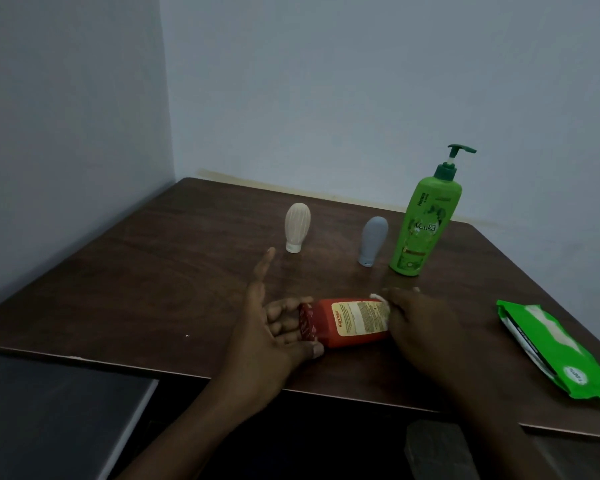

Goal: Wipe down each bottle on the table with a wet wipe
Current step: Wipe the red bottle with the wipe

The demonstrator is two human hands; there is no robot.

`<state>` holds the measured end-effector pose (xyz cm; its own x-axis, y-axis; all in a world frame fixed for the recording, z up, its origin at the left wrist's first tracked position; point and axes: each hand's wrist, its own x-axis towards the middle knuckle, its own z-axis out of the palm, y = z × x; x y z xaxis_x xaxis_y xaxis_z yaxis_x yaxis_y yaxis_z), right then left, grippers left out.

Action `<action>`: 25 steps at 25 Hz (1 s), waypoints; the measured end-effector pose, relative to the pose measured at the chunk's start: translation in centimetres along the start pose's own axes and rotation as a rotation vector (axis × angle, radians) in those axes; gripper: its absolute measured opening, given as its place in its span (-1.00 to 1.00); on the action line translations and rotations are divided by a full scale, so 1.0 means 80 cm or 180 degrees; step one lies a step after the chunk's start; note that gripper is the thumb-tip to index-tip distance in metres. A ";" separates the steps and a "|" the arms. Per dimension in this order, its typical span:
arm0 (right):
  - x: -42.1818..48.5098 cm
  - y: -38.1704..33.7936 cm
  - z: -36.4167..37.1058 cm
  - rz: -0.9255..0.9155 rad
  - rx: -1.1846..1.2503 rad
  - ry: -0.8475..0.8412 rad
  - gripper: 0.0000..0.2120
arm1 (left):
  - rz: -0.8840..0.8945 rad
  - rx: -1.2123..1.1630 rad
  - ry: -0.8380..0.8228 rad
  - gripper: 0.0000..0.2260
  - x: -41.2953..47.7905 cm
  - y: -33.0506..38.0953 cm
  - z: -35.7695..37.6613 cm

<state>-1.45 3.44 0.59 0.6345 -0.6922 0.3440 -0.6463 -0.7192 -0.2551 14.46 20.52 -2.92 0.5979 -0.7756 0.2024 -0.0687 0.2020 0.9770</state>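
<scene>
There are four bottles: one red plastic bottle [347, 323] at lower centre, one tall green pump bottle [420, 223] right of centre, and one small beige ribbed bottle [297, 226] and one small grey bottle [373, 240] in the middle. There is also one white wet wipe [378, 298] and one green wipes pack [561, 348] at the right edge. The hands are two, the left hand [267, 327] and the right hand [426, 327].

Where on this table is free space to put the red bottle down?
The widest bare patch of the table lies left of the beige bottle and the left hand. A smaller one lies between the right hand and the wipe pack. It is crowded around the grey bottle and green pump bottle.
</scene>
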 end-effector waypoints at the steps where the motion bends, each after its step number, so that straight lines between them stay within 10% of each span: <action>1: -0.006 -0.012 0.005 -0.0191 0.0141 0.0031 -0.66 | 0.0015 0.0036 0.0003 0.20 -0.001 0.001 0.001; 6: -0.030 -0.085 0.016 -0.0991 0.0751 -0.0115 -0.53 | 0.0197 0.0002 0.0081 0.16 -0.013 -0.001 0.009; 14: -0.013 -0.001 -0.018 -0.0059 0.0338 0.0177 -0.75 | 0.1019 0.0990 -0.0076 0.07 -0.023 0.001 0.014; 19: -0.036 -0.055 -0.024 -0.0956 0.1544 0.0385 -0.63 | 0.1604 0.1386 -0.0377 0.12 -0.019 0.042 0.018; 25: -0.018 -0.033 -0.044 0.0121 0.3543 0.0080 -0.71 | 0.2071 0.1856 -0.0505 0.08 0.018 0.123 0.029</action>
<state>-2.14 6.54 3.95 0.6055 -0.7225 0.3337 0.0836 -0.3592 -0.9295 12.79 20.03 7.14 0.1837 -0.6958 0.6943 -0.7782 0.3286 0.5352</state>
